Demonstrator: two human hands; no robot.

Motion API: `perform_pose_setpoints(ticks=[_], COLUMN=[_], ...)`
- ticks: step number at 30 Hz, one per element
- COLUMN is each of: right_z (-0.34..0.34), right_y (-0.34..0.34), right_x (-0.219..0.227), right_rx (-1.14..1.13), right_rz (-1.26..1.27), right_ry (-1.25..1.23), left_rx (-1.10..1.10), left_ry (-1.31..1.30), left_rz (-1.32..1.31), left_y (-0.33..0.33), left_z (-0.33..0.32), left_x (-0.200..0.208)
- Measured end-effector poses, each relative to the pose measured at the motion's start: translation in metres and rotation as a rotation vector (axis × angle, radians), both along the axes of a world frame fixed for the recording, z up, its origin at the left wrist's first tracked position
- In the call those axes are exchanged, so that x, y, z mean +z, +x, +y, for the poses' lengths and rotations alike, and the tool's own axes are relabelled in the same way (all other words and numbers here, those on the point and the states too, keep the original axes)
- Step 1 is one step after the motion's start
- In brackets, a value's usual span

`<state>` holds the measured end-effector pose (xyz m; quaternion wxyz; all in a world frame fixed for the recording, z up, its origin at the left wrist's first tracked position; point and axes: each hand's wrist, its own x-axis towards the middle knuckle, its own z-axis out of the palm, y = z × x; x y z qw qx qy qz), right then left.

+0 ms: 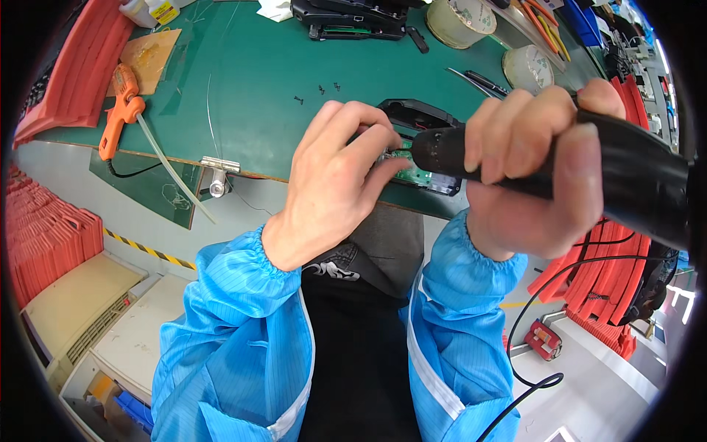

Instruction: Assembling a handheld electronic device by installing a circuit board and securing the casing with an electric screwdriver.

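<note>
My right hand (534, 162) is wrapped round a black electric screwdriver (443, 152), held almost level with its tip end pointing left. Beneath the tip, near the table's front edge, lies a black plastic housing (420, 112) with a green circuit board (417, 175) in it. My left hand (331, 173) reaches over the housing's left side. Its thumb and fingertips are pinched together at the board, close to the screwdriver tip. Whatever sits between them is too small or too covered to make out. Several small dark screws (322, 90) lie on the green mat beyond my left hand.
An orange glue gun (121, 110) with a glue stick lies at the left. A metal clip (218, 177) grips the table's front edge. Farther back are black housings (353, 18), tape rolls (462, 23) and tweezers (471, 81). A black cable (515, 324) hangs at the right.
</note>
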<state>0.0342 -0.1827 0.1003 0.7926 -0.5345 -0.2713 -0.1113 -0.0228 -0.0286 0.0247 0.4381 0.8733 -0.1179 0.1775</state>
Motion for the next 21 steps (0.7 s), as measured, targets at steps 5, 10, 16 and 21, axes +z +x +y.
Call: perform_pose_setpoints(ticks=[5,10,16,21], right_z=[-0.014,-0.017,-0.011,-0.011], right_y=[-0.001,0.001,-0.001,-0.001], right_x=[-0.004,-0.014,-0.011,-0.01], right_rx=[0.011,-0.197,-0.284,-0.3], right_rz=[-0.071,0.011,0.073,0.102], right_ry=[0.015,-0.075,-0.12,-0.14], left_rx=[0.085,0.241,0.114,-0.043], left_ry=[0.106,0.29,0.21,0.234], left_rz=[-0.121,-0.184,-0.034,0.086], left_y=[0.009,0.024,0.004,0.0], left_z=[0.014,0.043,0.017,0.001], left_x=[-0.006,-0.014,0.003,0.002])
